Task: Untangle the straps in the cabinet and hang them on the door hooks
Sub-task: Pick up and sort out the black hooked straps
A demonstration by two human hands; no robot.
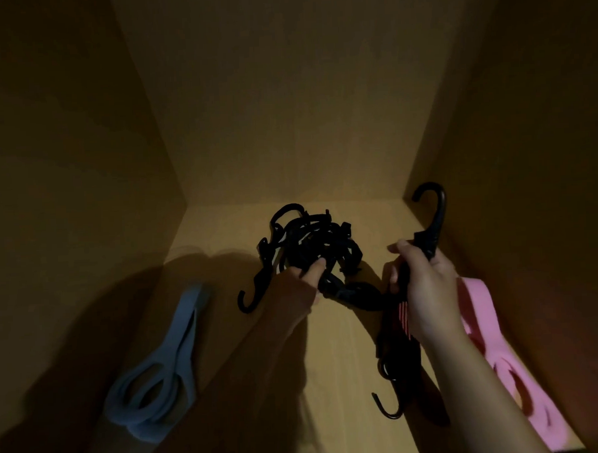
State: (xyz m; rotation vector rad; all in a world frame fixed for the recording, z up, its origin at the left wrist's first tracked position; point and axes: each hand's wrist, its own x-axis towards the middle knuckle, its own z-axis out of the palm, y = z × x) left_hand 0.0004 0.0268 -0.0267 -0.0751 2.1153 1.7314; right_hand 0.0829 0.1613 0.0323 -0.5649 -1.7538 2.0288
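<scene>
The left hand (300, 284) curls its fingers into the near edge of the tangle of black straps (312, 239), which sits in the middle of the cabinet floor (331, 379), towards the far wall. The right hand (427, 285) grips a black strap just below its hook (435, 203), which points upward. From that hand the red-striped strap (404, 319) hangs towards a lower hook (389, 407) near the front. A blue strap (160, 379) lies looped at the near left. A pink strap (502, 354) lies along the right wall, partly behind the right forearm.
</scene>
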